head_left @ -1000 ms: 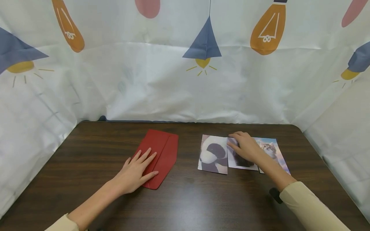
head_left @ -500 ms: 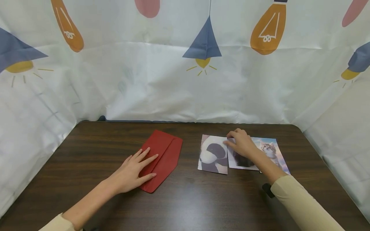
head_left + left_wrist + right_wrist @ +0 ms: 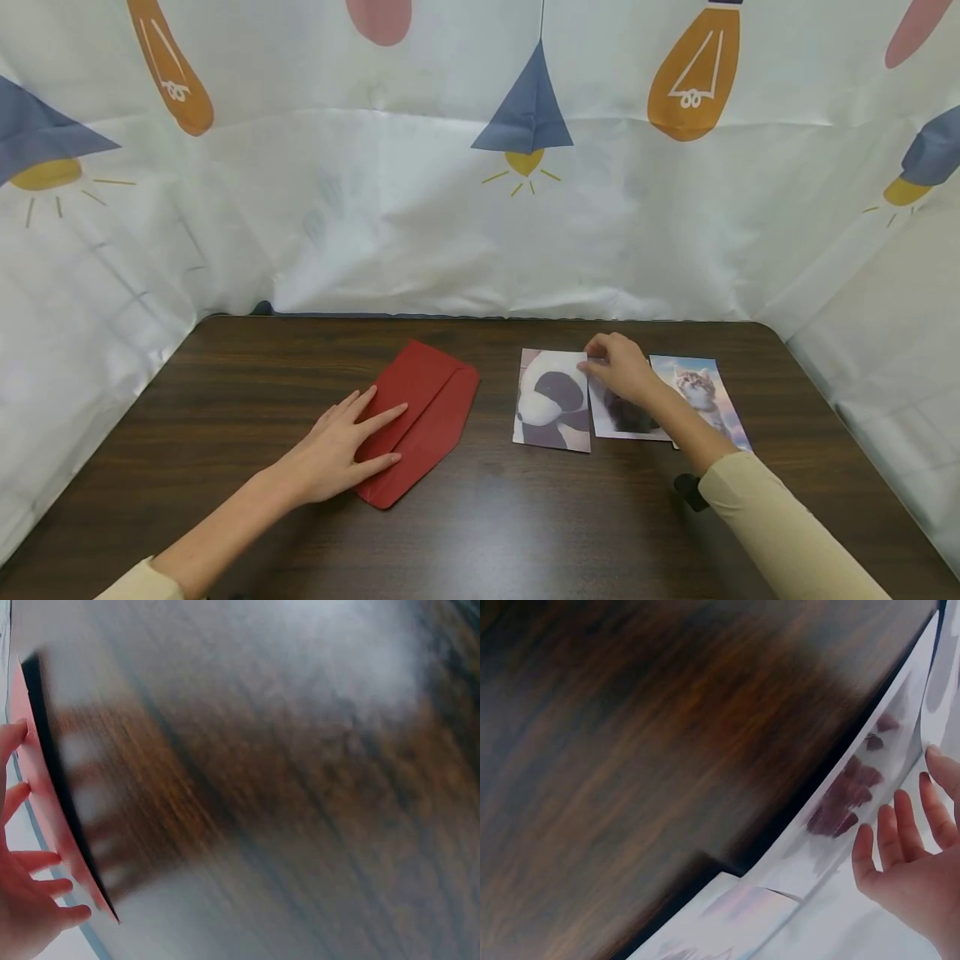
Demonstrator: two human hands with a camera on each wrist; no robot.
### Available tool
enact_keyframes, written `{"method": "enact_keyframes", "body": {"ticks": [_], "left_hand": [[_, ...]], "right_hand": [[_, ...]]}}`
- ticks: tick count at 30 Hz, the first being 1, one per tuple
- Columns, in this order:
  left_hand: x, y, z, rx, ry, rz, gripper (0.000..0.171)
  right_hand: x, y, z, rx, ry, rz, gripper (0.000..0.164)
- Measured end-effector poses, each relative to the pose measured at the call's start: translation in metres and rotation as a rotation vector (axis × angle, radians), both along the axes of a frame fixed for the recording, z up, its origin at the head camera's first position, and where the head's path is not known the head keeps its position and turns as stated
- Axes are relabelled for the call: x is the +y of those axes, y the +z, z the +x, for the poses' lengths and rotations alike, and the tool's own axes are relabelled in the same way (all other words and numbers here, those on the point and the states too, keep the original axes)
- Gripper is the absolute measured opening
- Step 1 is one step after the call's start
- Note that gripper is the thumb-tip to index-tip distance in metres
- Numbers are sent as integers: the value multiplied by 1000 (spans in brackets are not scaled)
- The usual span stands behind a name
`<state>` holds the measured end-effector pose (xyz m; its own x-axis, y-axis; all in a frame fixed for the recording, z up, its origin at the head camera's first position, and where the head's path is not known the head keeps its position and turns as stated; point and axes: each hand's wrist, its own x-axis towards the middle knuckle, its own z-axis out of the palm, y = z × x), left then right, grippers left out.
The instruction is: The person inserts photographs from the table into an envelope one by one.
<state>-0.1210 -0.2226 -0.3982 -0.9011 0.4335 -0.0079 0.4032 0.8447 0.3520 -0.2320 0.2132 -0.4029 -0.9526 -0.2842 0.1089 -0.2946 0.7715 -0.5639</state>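
In the head view, a red envelope [image 3: 423, 417] lies slanted on the dark wooden table [image 3: 495, 533]. My left hand [image 3: 337, 454] rests on its left part with the fingers spread straight. To the right, a panda photo card [image 3: 553, 404] lies flat. My right hand [image 3: 618, 367] is at that card's upper right corner, thumb tip right at the edge, fingers relaxed and slightly bent. Beneath the hand is a second card with a dark picture [image 3: 628, 421], partly hidden. The right wrist view shows the thumb by the panda card's edge and the other fingers [image 3: 862, 851] apart.
A kitten photo card [image 3: 697, 387] lies at the right end of the row, partly covered by the right forearm. Behind the table hangs a white curtain [image 3: 375, 225] printed with lamps and bulbs, which also closes off both sides.
The envelope has slid a little to the right and turned under my left hand. My right hand has moved left from the dark-picture card to the panda card's edge.
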Motion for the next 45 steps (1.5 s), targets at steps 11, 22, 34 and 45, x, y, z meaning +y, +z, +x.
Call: {"method": "enact_keyframes", "body": {"ticks": [11, 22, 34, 45], "left_hand": [[1, 1, 2, 45, 165, -15, 89], [-2, 7, -6, -122, 169, 171, 105], [-3, 12, -4, -88, 127, 109, 108], [1, 17, 0, 21, 24, -32, 97]], "right_hand": [[-2, 4, 1, -35, -30, -67, 18], [-2, 7, 3, -41, -36, -118, 16], [-1, 9, 4, -74, -35, -207, 15], [0, 15, 9, -144, -5, -340, 18]]}}
